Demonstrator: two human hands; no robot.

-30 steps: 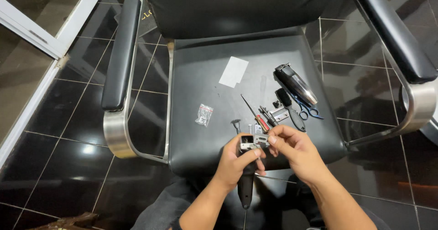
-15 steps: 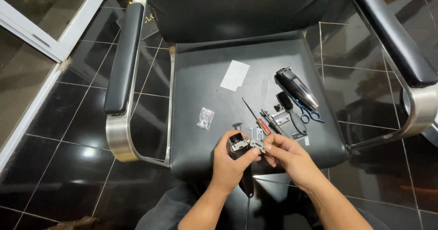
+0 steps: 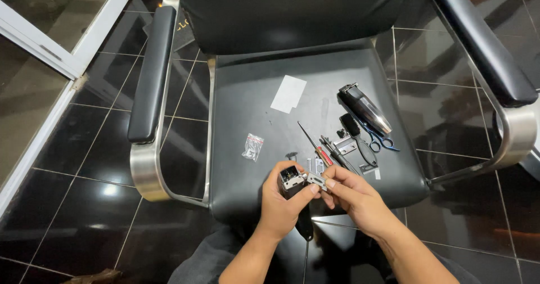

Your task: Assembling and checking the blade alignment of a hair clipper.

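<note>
Our left hand (image 3: 284,208) is closed round the body of an opened hair clipper (image 3: 292,180), whose long axis runs from its bared head just above the fingers down past the wrist. Our right hand (image 3: 351,197) pinches a small metal blade piece (image 3: 316,180) that touches that head from the right. Beyond our hands on the chair seat (image 3: 253,92) lie a red-handled screwdriver (image 3: 315,144), a second clipper (image 3: 365,108), scissors (image 3: 379,140) and a small parts bag (image 3: 253,146), none between our hands.

The chair seat (image 3: 253,115) is black leather with chrome arm frames (image 3: 147,171). A white paper slip (image 3: 288,93) lies on it. The hair clipper (image 3: 364,107) is black and silver, the screwdriver (image 3: 315,146) has a red handle, and the scissors (image 3: 381,141) have blue loops. The floor tiles (image 3: 84,171) are glossy black with pale grout lines.
</note>
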